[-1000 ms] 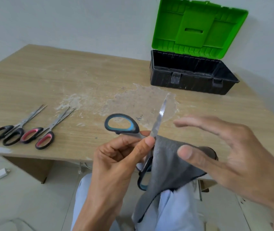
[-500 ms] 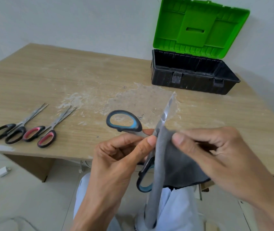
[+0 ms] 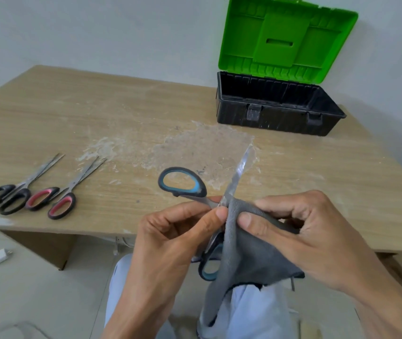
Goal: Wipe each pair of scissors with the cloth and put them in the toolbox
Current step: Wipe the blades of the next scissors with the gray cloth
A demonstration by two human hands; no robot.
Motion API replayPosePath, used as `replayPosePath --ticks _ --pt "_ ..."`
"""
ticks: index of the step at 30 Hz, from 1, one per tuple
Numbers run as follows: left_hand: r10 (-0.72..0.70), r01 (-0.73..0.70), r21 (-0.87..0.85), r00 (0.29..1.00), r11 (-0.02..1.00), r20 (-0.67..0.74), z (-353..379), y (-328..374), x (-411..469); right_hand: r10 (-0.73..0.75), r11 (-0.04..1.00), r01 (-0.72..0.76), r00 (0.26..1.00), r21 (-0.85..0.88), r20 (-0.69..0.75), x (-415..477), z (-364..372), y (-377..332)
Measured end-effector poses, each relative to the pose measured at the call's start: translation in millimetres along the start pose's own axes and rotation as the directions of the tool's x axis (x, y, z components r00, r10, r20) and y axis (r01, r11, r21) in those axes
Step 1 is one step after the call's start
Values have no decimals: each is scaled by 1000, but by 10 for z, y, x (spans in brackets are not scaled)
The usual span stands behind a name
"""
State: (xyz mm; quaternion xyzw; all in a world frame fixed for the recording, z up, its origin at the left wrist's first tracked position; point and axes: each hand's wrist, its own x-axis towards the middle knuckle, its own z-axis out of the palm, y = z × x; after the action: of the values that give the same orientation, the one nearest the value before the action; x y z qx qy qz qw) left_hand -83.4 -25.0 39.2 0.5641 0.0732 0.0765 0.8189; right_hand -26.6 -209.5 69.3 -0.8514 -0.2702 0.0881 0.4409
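Blue-handled scissors (image 3: 230,189) are held open above the table (image 3: 121,113) edge, pinched at the pivot by the left hand (image 3: 170,231). Grey cloth (image 3: 249,250) is pinched round the blade base by the right hand (image 3: 305,236).

Risk: fingertips may be cut if thin cloth is dragged along the edge.

Against one second earlier: the right hand is no longer spread clear of the cloth.
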Motion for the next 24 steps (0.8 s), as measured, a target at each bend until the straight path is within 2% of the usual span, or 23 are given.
replayPosePath --ticks 3,9,15,24 --pt "-14 14 -38 1000 999 10 8 40 -20 7 996 -9 1000 90 28 6 32 -60" --pt "-41 41 -20 999 999 -5 2 86 -49 75 996 -77 996 55 39 -13 -83 5" --pt "24 -23 55 999 998 -25 36 62 -45 15 1000 -15 1000 -8 -13 -25 -27 -11" --pt "-72 67 -74 995 995 -70 -64 103 -58 95 990 -93 995 110 -6 -76 -150 1"
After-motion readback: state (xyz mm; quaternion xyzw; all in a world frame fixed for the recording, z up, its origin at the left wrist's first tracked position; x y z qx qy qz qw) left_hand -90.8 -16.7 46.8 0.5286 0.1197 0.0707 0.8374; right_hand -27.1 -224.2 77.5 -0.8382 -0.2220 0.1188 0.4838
